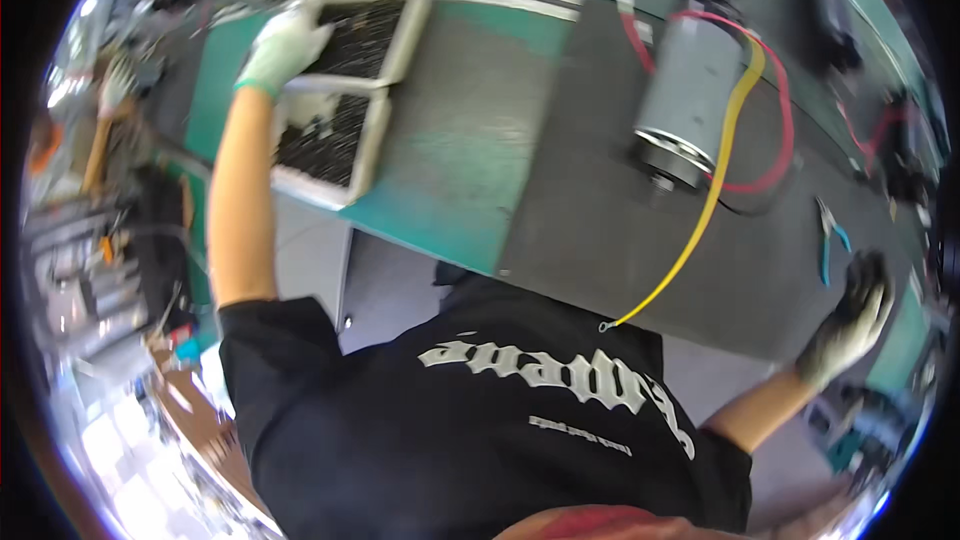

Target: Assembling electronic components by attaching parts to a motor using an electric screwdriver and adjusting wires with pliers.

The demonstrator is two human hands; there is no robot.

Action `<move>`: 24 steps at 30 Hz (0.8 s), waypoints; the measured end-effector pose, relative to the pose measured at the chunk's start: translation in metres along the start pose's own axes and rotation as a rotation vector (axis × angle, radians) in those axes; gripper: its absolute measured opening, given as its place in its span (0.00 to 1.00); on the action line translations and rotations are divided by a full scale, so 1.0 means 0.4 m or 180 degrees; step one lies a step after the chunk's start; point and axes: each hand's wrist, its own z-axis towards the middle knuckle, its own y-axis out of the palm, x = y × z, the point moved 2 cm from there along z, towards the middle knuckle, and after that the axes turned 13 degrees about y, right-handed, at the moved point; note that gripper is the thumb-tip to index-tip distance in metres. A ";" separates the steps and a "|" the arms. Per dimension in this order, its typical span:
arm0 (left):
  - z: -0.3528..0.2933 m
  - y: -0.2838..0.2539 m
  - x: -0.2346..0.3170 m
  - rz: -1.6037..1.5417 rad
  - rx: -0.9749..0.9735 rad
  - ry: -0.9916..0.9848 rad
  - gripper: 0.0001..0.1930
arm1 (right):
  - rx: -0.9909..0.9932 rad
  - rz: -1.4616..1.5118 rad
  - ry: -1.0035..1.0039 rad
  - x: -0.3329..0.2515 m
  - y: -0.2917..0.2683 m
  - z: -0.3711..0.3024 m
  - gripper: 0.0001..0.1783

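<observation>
While my gloved left hand (283, 47) reaches into the trays of small dark parts (340, 80) at the tabletop's far left corner, fingers curled over them, my right hand (850, 320) rests spread open at the right edge, just below the blue-handled pliers (830, 235).

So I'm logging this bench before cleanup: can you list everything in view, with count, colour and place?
Parts trays: two, white, holding small dark pieces, far left of bench.
Motor: one, grey cylinder, centre right on the dark mat.
Wires: one yellow, red ones, running from the motor.
Pliers: one, teal handles, right of the motor.
Bench: green top with a dark mat.
Shirt: black, pale print, bottom centre.
Left hand: white glove, at the trays.
Right hand: dark-tipped glove, right edge of the mat.
</observation>
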 end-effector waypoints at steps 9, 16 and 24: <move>-0.041 0.051 -0.057 0.0637 0.0160 0.0461 0.20 | -0.0976 0.0670 -0.0296 0.054 -0.025 0.351 0.35; -0.079 -0.033 0.008 -0.0635 0.1117 -0.0015 0.17 | -0.2167 -0.0953 -0.0544 0.010 0.069 0.452 0.23; -0.201 -0.197 0.668 -0.7586 0.1709 0.0296 0.20 | -0.1919 0.1214 -0.0480 -0.180 0.048 0.222 0.15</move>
